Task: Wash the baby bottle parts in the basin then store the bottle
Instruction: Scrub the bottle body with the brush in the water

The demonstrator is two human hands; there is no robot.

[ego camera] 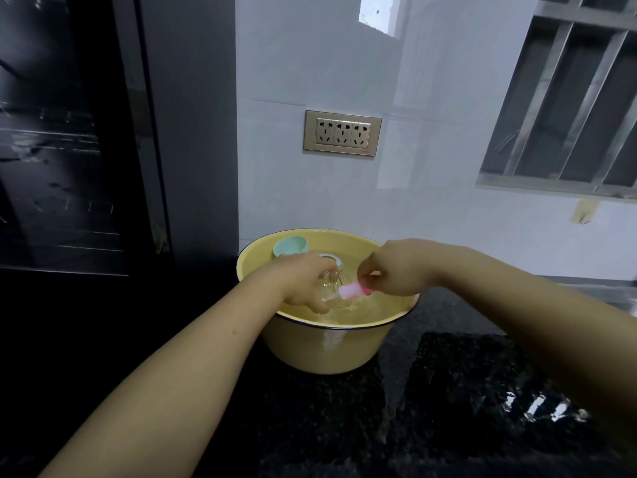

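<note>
A yellow basin with a dark rim holds water on the black counter. My left hand grips a clear glass bottle lying tilted in the water, its threaded mouth facing right. My right hand pinches a pink brush right at the bottle's mouth. A mint green cap floats at the back left of the basin. A white ring lies in the water behind the bottle.
A black speckled counter spreads around the basin, wet and shiny at the right. A dark glass-door cabinet stands at the left. The white tiled wall carries a gold socket panel; a barred window is at upper right.
</note>
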